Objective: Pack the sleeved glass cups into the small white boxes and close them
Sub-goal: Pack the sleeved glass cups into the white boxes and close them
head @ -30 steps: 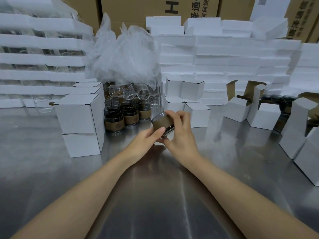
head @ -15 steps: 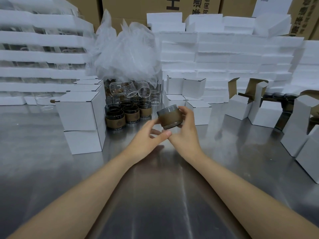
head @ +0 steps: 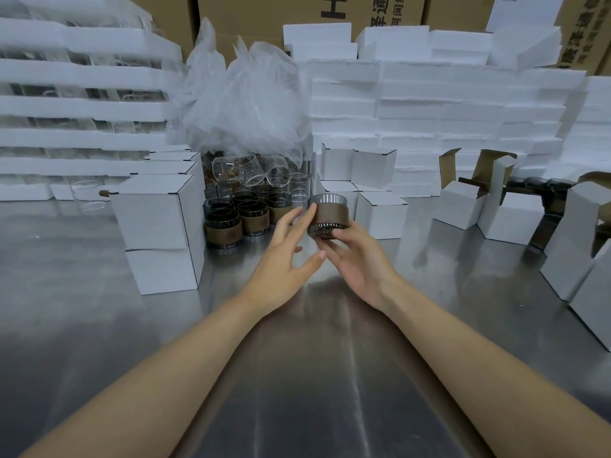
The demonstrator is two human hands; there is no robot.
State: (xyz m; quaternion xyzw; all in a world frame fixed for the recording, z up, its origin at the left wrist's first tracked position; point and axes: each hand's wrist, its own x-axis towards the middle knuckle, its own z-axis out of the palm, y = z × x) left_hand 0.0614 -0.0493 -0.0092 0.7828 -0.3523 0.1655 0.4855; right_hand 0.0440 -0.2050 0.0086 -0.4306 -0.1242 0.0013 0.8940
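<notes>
Brown sleeve round smoky glass: that is the sleeved cup (head: 328, 215) I hold upright in front of me, above the steel table (head: 307, 385). My right hand (head: 358, 262) grips it from below, thumb pressed on its lower front edge and the other fingers curled round behind it. My left hand (head: 281, 259) is spread, its fingers straight and apart. The longest tips touch the left side of the sleeve and it clasps nothing.

Just left of the cup a cluster of sleeved cups (head: 238, 219) stands on the table. Clear glasses (head: 251, 170) are piled behind it under a crumpled plastic bag (head: 244, 104). Further left two closed white boxes (head: 158, 213) sit stacked one on the other. Small shut boxes (head: 380, 216) stand just behind my held cup. To my right wait open boxes (head: 463, 206) with their flaps up. White foam slabs (head: 429, 104) are stacked along the back.
</notes>
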